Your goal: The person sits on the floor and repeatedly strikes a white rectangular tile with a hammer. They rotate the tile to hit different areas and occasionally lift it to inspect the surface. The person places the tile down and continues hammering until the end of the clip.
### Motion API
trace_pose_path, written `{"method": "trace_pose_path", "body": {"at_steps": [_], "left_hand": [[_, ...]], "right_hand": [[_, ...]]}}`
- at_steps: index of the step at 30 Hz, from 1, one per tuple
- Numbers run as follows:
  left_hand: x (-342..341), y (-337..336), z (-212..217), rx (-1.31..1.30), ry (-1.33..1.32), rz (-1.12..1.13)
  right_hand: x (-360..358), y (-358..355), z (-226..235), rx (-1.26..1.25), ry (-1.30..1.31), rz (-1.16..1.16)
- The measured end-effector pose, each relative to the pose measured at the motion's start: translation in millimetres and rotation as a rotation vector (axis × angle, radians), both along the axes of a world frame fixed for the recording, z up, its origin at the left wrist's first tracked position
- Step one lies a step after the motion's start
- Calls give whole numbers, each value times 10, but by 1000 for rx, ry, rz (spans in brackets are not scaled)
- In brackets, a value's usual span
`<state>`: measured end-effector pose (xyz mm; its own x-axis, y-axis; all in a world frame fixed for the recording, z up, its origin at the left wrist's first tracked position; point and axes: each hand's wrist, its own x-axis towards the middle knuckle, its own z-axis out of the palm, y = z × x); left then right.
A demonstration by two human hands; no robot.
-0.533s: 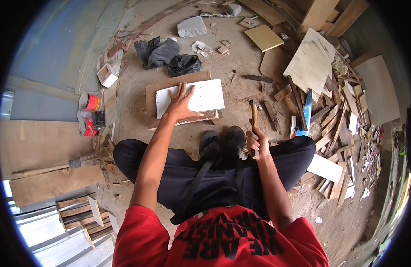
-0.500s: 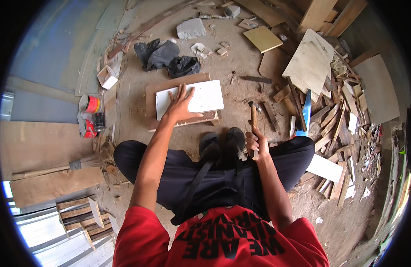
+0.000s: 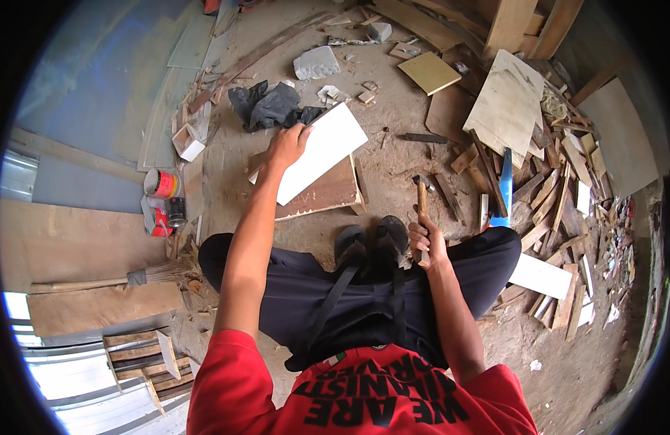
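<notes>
Remote feed notes: left hand has its fingers curled over the upper-left edge of a white board, angled above a brown wooden stand; I can't tell whether they touch. Right hand wraps its fingers round a hammer. I judge the board stiff, fairly light, its smooth face possibly slippery; I'd grip opposite long edges.
</notes>
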<state>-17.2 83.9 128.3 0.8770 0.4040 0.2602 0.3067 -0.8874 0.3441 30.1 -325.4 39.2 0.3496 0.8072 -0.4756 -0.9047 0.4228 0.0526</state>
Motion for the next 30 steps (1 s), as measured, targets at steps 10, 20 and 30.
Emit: {"method": "trace_pose_path", "body": {"at_steps": [10, 20, 30], "left_hand": [[62, 24, -41, -159, 102, -118], [-637, 701, -437, -366, -18, 43], [-1118, 671, -560, -463, 77, 399]], "right_hand": [[-1, 0, -9, 9, -25, -10], [1, 42, -45, -74, -11, -24], [-30, 31, -56, -138, 10, 7]]}}
